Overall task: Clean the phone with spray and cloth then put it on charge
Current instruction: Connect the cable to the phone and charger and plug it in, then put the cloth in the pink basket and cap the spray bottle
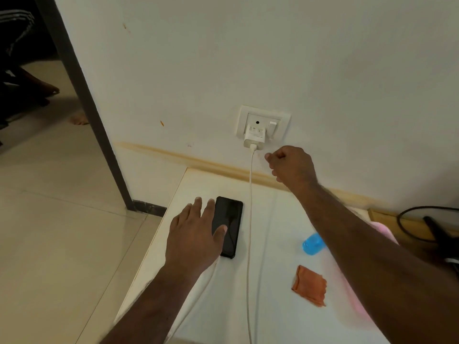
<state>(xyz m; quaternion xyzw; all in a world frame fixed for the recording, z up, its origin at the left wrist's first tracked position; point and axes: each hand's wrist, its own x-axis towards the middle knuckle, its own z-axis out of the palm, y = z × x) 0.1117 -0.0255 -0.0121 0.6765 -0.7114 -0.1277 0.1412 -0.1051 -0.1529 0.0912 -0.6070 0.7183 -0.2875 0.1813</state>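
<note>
Left hand [196, 234], lower centre of frame: fingers spread and straight, palm down, thumb tip resting on the dark screen of the black rectangular smartphone [228, 227]; fingers lying just beside the phone's left edge. Phone flat, face up, on the white tabletop [273, 281], centre of frame, long axis pointing toward the wall.

Right hand [290, 165], right of centre: fingers curled into a loose fist, nothing visibly held, knuckles near the wall just below and right of the white charger adapter [253, 137]. Adapter seated in the white wall socket plate [263, 122]. White charging cable [249, 232] hanging from the adapter, running down the tabletop just right of the phone; connection to the phone hidden under the left hand.

Folded orange cloth [309, 285], lower right, flat on the tabletop. Blue spray bottle [311, 244] above it, partly covered by the right forearm.
</note>
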